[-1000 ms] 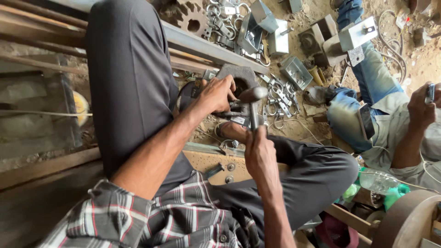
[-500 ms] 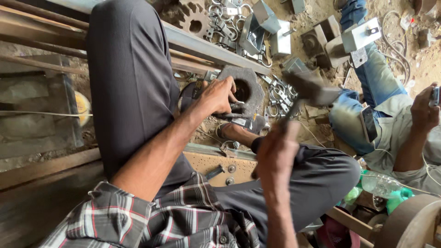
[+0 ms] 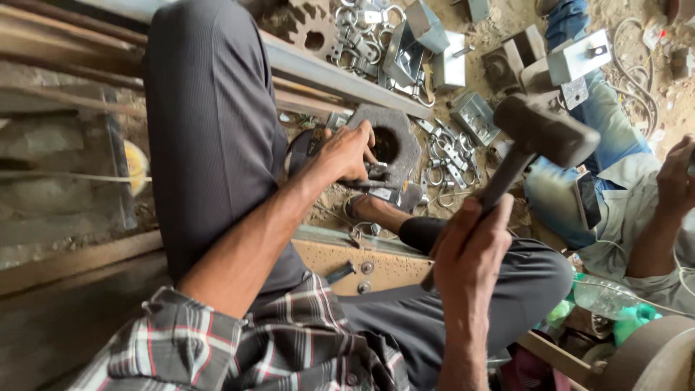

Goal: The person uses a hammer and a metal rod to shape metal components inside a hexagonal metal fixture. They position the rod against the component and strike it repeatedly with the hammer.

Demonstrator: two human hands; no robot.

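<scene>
Nearest us, our right hand (image 3: 470,250) is wrapped tight around the dark handle of a hammer (image 3: 532,145). Its long axis slants up and to the right, and the blocky, dull metal head is raised above our knee, well apart from the work. Farther off, our left hand (image 3: 346,153) pinches a small metal piece (image 3: 378,172) against a thick grey hexagonal block (image 3: 394,141) with a round hole. Beyond lie shiny steel shackles (image 3: 441,163) and folded brackets (image 3: 474,116) on dusty ground.
</scene>
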